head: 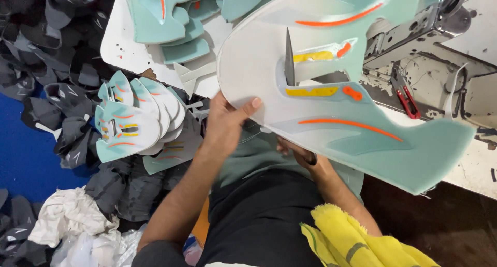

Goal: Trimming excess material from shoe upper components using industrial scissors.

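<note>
Mint shoe upper (357,137), orange stripes

— What does the person wear?
— A muted grey-green short-sleeved shirt (259,153) over dark black trousers (259,220); both forearms are bare.
— Anything on the hands?
— No gloves, fingers (248,105) bare.

A worn white worktable (121,44) carries a pile of mint shoe-upper pieces (178,18) at far left, red thread snips (405,95) at right, and a sewing machine (429,23) at far right.
</note>
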